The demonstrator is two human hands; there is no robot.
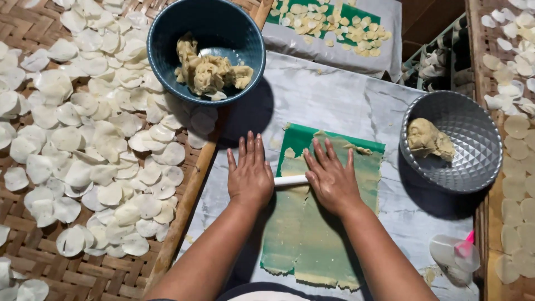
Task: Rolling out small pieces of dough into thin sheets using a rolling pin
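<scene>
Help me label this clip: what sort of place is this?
Probably a small home workshop for handmade crackers: both hands roll a white pin over dough on a green sheet, beside bowls of dough and woven trays of drying discs.

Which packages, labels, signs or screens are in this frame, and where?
No labels, signs or screens show.
Nearest to packaging: a clear plastic bag, crumpled, with a pink tip, at the lower right on the marbled table cover.
Blue bowl of dough, top centre; round, unmarked.
Grey faceted bowl of dough, right; round, unmarked.
Left hand and right hand press a white roller on the green sheet.
</scene>
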